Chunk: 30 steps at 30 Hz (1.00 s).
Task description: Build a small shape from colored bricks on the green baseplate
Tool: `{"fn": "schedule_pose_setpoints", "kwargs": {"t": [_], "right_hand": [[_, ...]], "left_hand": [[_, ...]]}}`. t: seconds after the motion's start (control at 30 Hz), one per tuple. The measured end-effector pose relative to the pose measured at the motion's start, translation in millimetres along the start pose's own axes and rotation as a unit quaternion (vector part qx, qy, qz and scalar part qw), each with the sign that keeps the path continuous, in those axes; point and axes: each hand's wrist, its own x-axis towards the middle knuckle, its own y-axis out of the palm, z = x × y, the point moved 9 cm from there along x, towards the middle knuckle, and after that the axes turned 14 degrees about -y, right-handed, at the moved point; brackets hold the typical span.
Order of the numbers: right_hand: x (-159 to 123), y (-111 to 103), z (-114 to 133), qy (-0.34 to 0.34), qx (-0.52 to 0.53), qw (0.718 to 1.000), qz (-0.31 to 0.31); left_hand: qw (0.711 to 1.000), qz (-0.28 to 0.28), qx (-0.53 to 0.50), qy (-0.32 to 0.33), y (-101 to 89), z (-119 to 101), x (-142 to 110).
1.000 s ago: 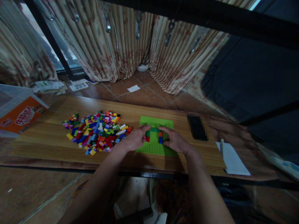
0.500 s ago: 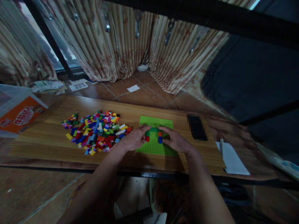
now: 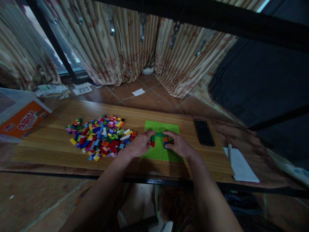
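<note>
A bright green studded baseplate [image 3: 160,154] lies on the wooden board in front of me. On it is a U-shaped brick structure [image 3: 159,134], green across the far side. Its left leg shows green and red bricks, its right leg orange and blue. My left hand [image 3: 141,144] grips the left leg, thumb near the red end and fingers at the far corner. From the other side, my right hand [image 3: 179,145] pinches the right leg, partly covering the blue end. Both hands are closed against the structure. Fingertips hide parts of both far corners.
Left of the baseplate spreads a pile of loose coloured bricks [image 3: 103,138]. A clear tub with an orange label [image 3: 29,120] stands at the far left. To the right are a black phone [image 3: 204,132] and white paper [image 3: 243,167] with a pen [image 3: 229,154].
My right thumb and fingers have shifted slightly, covering more of the blue end. The brick structure stays in place between both hands. The whole view has shifted a little.
</note>
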Motion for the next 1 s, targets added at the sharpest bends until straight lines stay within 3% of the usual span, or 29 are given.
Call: {"fn": "schedule_pose_setpoints", "kwargs": {"t": [0.63,0.77,0.87,1.0], "right_hand": [[8,-7,-9,-0.013,-0.060,0.997,-0.055],[7,-16,-5,-0.004,-0.105,0.989,-0.101],[6,-26,3,0.009,-0.136,0.978,-0.160],[10,-22,30,-0.032,-0.124,0.971,-0.202]], "left_hand": [[0.999,-0.030,-0.010,-0.006,3.5,-4,-8],[0.999,-0.029,-0.013,-0.012,3.0,-6,-10],[0.998,-0.058,-0.029,0.012,-13.6,-10,-12],[0.982,-0.165,-0.094,-0.007,-63.6,8,-18]]}}
